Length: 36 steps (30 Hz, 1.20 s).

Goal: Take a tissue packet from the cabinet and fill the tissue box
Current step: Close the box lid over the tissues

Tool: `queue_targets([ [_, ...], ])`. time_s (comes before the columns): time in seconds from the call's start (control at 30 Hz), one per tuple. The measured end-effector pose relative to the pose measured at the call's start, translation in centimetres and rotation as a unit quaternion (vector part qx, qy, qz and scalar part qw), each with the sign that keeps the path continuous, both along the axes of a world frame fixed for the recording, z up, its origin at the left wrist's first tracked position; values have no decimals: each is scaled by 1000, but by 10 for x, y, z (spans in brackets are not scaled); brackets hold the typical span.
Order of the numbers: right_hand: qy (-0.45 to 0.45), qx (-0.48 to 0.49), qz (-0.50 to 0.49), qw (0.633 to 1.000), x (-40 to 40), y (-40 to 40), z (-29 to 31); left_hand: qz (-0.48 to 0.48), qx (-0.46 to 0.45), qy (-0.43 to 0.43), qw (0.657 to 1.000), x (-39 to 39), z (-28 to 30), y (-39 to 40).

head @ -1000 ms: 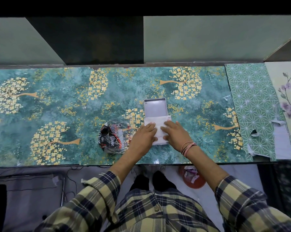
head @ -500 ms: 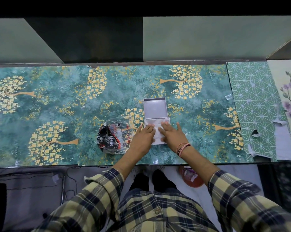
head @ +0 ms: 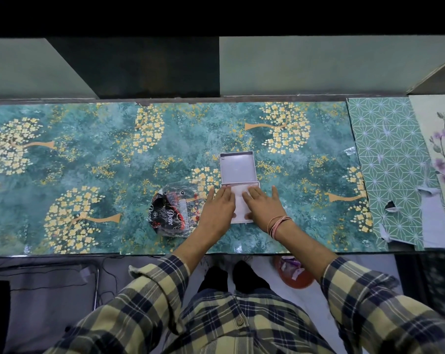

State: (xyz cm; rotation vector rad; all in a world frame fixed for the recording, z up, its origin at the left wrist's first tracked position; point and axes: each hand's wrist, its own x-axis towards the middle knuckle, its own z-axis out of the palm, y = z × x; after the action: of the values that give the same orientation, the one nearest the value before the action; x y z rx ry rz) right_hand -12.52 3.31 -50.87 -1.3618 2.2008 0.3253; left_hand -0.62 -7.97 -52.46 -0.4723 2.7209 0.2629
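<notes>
A white tissue box [head: 239, 186] lies on the green flowered counter [head: 88, 154], its lid [head: 238, 166] flipped open towards the back. White tissues [head: 239, 200] sit in the box tray. My left hand [head: 220, 205] lies flat on the left side of the tissues, fingers together. My right hand [head: 263, 204] presses flat on the right side, fingers spread. A crumpled black and red plastic tissue wrapper [head: 174, 213] lies just left of my left hand.
Open dark cabinet bay [head: 149, 70] behind the counter, pale green panels on both sides. Green patterned and floral sheets [head: 390, 159] cover the counter's right end, with torn edges. An orange bin [head: 294, 273] stands on the floor under the counter edge.
Both hands have shifted from gripping the tissue stack at its near end to lying flat on it, and the tissues have sunk into the box tray.
</notes>
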Motion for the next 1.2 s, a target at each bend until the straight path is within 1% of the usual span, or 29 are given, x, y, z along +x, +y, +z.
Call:
queue_targets([
  [0.23,6,46,16,999,0,-4,-5,-37,-50,-97,993,-12,2,3],
  [0.33,-1,60,20,998,-1,-10,-5,-42,-51,-125,990,-17,2,2],
  [0.63,6,78,39,996,-11,-19,-11,-50,-42,-139,988,-29,2,-4],
  [0.73,-20,86,34,995,-15,-21,-5,-41,-23,-126,991,-28,5,-5],
  [0.77,-39,58,14,997,-18,-21,-1,-37,-13,-114,993,-26,6,-6],
  [0.83,-58,-69,-69,994,-28,-21,6,-33,6,-68,997,-20,7,-9],
  [0.9,-47,-202,-185,961,-42,-21,5,-19,21,2,1000,-10,6,-12],
  [0.93,-49,-240,-249,937,-51,-23,3,-7,21,36,999,-5,7,-12],
  [0.97,-62,-251,-312,914,-59,-26,0,7,22,61,998,0,8,-12],
  [1.0,-86,-237,-370,894,-66,-30,-3,21,27,78,996,4,9,-12],
  [1.07,-145,-185,-446,864,-77,-39,-13,50,50,93,993,11,11,-14],
  [1.1,-168,-160,-457,859,-79,-43,-17,67,68,96,991,14,11,-15],
  [1.13,-178,-137,-455,862,-80,-47,-24,83,88,94,988,17,12,-16],
  [1.2,-161,-105,-448,873,-81,-51,-36,123,133,95,979,22,14,-17],
])
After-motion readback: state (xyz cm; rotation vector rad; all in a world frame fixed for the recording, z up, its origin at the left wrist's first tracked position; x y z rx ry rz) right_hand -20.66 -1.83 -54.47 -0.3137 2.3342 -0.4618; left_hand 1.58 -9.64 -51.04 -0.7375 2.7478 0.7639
